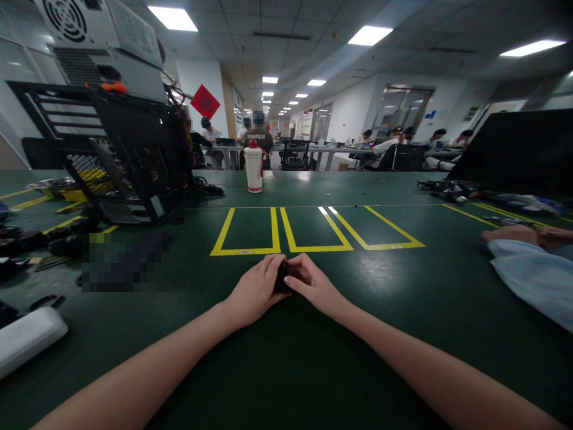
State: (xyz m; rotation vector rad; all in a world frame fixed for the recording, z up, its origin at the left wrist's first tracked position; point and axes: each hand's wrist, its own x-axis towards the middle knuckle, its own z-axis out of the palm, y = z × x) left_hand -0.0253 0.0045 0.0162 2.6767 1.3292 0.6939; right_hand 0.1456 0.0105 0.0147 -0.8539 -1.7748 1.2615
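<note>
A small black object [281, 278] is held between my two hands, just in front of the yellow tape outlines. My left hand [256, 286] wraps round it from the left, fingers over its top and thumb below. From the other side, my right hand [315, 283] pinches at its right edge with thumb and fingertips. Most of the object is covered by fingers, so its kind cannot be made out. Both forearms rest low over the dark green table [286, 370].
Yellow tape outlines [244, 252] mark the table ahead. Beyond them stands a white tumbler [254, 170] with a red lid. At left are an open black computer case [134, 161], cables and a white object [31, 340]. A co-worker's sleeve [532, 280] and a dark screen [514, 158] are at right.
</note>
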